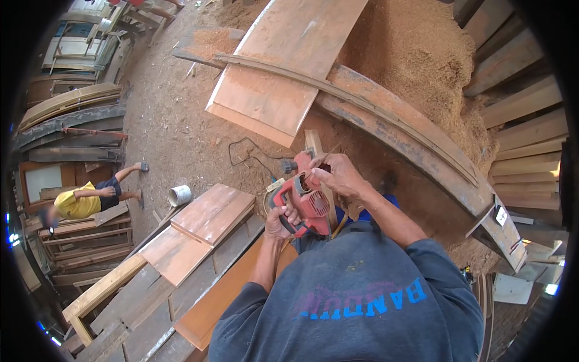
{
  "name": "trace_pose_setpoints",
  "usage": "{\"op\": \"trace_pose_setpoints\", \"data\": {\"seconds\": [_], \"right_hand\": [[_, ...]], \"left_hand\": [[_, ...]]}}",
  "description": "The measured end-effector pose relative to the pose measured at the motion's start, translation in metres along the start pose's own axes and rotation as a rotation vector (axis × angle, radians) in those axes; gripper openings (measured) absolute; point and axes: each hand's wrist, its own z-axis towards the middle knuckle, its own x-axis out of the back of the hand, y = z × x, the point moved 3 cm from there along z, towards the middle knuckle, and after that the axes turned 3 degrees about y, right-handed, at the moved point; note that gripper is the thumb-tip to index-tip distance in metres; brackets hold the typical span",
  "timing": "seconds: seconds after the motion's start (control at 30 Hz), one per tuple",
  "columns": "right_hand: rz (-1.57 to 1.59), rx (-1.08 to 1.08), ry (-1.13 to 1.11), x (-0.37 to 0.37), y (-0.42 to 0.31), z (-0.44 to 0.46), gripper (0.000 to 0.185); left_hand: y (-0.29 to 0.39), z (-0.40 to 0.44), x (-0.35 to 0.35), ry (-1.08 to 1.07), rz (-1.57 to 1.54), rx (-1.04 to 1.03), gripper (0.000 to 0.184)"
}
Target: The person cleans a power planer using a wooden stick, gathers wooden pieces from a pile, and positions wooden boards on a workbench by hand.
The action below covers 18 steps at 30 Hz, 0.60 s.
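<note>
A red electric planer [315, 204] is held tilted in front of my body. My left hand [283, 223] is wrapped around its handle. My right hand [339, 175] is at the planer's upper side, thumb and fingers pinched together by a dark opening in the housing; what they pinch, if anything, is too small to make out. A black knob [288, 166] sticks out at the planer's front end. A dark cord [231, 154] loops over the ground beyond it. Behind the planer a narrow strip of wood [313, 142] shows partly.
Wooden panels [265, 102] lie across a long worn beam [398, 130] ahead. More boards [199, 226] are stacked at left, near a white bucket [180, 195]. Sawdust [422, 54] is heaped beyond the beam. A person in a yellow shirt [78, 201] is at far left.
</note>
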Motion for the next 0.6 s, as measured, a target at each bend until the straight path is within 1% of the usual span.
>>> {"op": "trace_pose_setpoints", "data": {"seconds": [0.07,0.17,0.27,0.37,0.47,0.57,0.6], "right_hand": [[-0.071,-0.004,-0.101,0.003,0.0,0.001,0.029],[-0.153,-0.089,-0.085,-0.001,0.013,0.005,0.03],[-0.205,0.073,0.011,0.0,0.014,0.004,0.031],[-0.114,-0.046,0.045,0.003,0.008,0.0,0.03],[-0.126,-0.039,-0.011,0.001,0.006,-0.001,0.03],[-0.132,0.129,-0.085,-0.01,0.025,0.0,0.028],[-0.064,0.091,-0.061,-0.006,0.019,-0.001,0.028]], "left_hand": [[0.0,0.0,-0.003,-0.009,0.003,0.001,0.025],[-0.001,0.001,0.008,-0.034,0.004,0.005,0.025],[-0.002,0.004,0.012,-0.042,-0.019,0.003,0.024],[-0.002,0.006,0.012,-0.038,-0.007,-0.019,0.023],[-0.003,0.004,0.006,-0.017,0.0,-0.018,0.023],[-0.003,0.007,0.004,-0.028,0.005,-0.001,0.022],[-0.004,0.009,0.005,-0.025,0.007,0.001,0.022]]}}
